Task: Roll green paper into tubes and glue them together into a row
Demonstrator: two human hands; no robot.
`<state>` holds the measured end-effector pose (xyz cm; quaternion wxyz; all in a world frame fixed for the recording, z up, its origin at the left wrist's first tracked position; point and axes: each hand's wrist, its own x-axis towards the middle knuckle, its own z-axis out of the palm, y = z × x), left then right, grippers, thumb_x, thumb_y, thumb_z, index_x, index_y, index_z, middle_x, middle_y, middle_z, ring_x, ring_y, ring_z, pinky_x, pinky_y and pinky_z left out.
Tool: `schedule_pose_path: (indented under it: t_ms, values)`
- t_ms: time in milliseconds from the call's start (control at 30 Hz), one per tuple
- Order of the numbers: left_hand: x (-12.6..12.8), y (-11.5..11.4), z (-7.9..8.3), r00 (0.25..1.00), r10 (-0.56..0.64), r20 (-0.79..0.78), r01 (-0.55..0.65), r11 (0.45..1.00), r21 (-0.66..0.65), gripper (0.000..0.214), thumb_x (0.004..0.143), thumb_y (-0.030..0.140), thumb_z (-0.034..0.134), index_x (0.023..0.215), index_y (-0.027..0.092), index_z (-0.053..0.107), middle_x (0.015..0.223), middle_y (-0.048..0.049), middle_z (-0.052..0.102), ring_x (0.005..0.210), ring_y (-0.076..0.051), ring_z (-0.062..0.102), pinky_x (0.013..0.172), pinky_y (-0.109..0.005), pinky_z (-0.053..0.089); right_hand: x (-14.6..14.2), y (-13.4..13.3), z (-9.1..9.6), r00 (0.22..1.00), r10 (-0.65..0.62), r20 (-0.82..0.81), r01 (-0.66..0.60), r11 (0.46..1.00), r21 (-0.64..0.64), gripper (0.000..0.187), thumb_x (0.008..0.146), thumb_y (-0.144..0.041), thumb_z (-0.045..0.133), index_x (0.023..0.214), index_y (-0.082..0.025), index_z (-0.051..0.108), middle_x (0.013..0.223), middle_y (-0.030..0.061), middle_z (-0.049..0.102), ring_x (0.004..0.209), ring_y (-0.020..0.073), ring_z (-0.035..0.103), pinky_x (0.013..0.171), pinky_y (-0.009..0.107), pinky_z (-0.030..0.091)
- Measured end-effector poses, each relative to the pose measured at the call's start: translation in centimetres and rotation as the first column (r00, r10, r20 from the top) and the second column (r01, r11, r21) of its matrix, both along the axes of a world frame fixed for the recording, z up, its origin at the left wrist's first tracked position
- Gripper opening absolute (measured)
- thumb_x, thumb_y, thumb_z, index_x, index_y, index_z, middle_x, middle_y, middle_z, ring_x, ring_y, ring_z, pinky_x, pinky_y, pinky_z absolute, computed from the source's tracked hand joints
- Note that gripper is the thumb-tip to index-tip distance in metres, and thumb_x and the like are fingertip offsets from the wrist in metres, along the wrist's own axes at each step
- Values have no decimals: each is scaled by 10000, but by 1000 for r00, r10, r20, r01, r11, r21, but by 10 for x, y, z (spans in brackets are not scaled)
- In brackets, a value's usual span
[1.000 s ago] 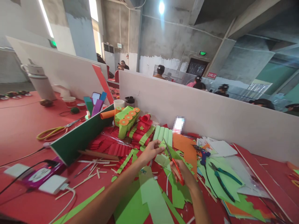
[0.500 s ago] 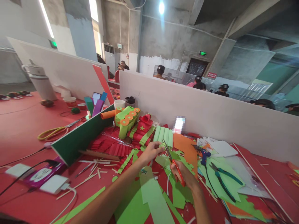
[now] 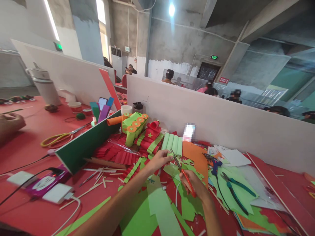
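Note:
My right hand [image 3: 193, 183] is closed around the red handles of a pair of scissors [image 3: 183, 172], whose blades point up toward my left hand [image 3: 161, 159]. Pinched in my left fingers is a small green paper piece [image 3: 170, 154], right beside the blade tips. Whether the blades are cutting into it I cannot tell. Below both hands lie green paper sheets [image 3: 140, 213] and cut scraps. Pale green paper rolls [image 3: 172, 142] stand in a row just behind my left hand. Farther left are a green and orange paper model [image 3: 134, 123] and red paper rolls with green bands [image 3: 150, 139].
On the right are a glue gun [image 3: 216, 165], teal-handled pliers [image 3: 236, 190] and an orange sheet [image 3: 197, 155]. A dark green board [image 3: 86, 141] divides off the left side, where a power strip [image 3: 46, 180] lies. Another person's hand [image 3: 11, 124] is at the far left.
Another person's hand has come into view at the far left edge. My hands and the scissors stay almost where they were; the view has shifted slightly.

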<state>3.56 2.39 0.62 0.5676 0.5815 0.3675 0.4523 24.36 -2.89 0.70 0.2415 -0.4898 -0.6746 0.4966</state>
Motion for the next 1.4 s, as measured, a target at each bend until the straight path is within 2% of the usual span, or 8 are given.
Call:
schedule_pose_path:
  t_ms: [167, 333, 533, 767, 967, 1167, 1400]
  values:
    - [5, -1, 3, 996, 52, 70, -47, 997, -60, 334, 703, 460, 719, 744, 154, 594, 616, 10, 589, 563, -124, 552, 546, -230, 400, 0, 0, -1, 1000, -1, -27, 1, 1000, 0, 489, 827, -680, 500, 689, -216, 427, 471, -83, 372, 360, 86, 363, 366, 204, 357]
    - [7, -1, 3, 988, 86, 130, -79, 995, -56, 360, 721, 496, 705, 706, 163, 568, 600, 6, 597, 548, -119, 547, 536, -230, 406, -3, 0, -1, 1000, -4, -25, 4, 1000, 8, 500, 827, -696, 481, 692, -221, 407, 490, -80, 367, 373, 87, 366, 371, 204, 359]
    - [4, 0, 1, 995, 73, 64, -72, 997, -12, 385, 728, 523, 696, 680, 165, 560, 574, 12, 571, 541, -123, 545, 526, -229, 401, -5, -4, 3, 1000, 17, -5, -16, 998, 60, 487, 860, -674, 450, 691, -221, 385, 506, -79, 351, 399, 84, 353, 403, 207, 349]
    - [2, 1, 2, 999, 42, -6, -42, 999, -8, 378, 742, 511, 682, 681, 153, 578, 598, 5, 580, 553, -124, 547, 544, -237, 403, -4, -4, 3, 1000, 20, -18, -19, 999, 34, 453, 873, -636, 469, 705, -221, 403, 491, -83, 360, 388, 85, 364, 393, 205, 336]
    - [2, 2, -2, 998, 48, 28, -48, 999, 0, 363, 759, 499, 676, 724, 150, 583, 607, 19, 570, 567, -116, 541, 556, -228, 398, -3, 2, -2, 999, -26, -42, 25, 1000, -5, 494, 812, -672, 530, 674, -223, 380, 461, -93, 362, 338, 73, 355, 348, 193, 321]
    - [3, 4, -5, 994, 75, 85, -76, 997, 14, 378, 748, 513, 685, 731, 156, 562, 586, 27, 567, 556, -114, 539, 558, -227, 395, -3, 3, -4, 999, -24, -41, 24, 1000, -7, 493, 817, -664, 527, 660, -220, 384, 457, -91, 366, 332, 72, 363, 345, 190, 327]
    - [2, 3, -3, 998, 58, 37, -59, 998, 23, 381, 734, 510, 694, 716, 146, 582, 605, 23, 568, 566, -114, 534, 558, -227, 389, -2, -1, 0, 1000, 2, 5, -2, 999, 36, 460, 846, -642, 499, 697, -222, 386, 486, -90, 353, 373, 77, 355, 385, 196, 344]
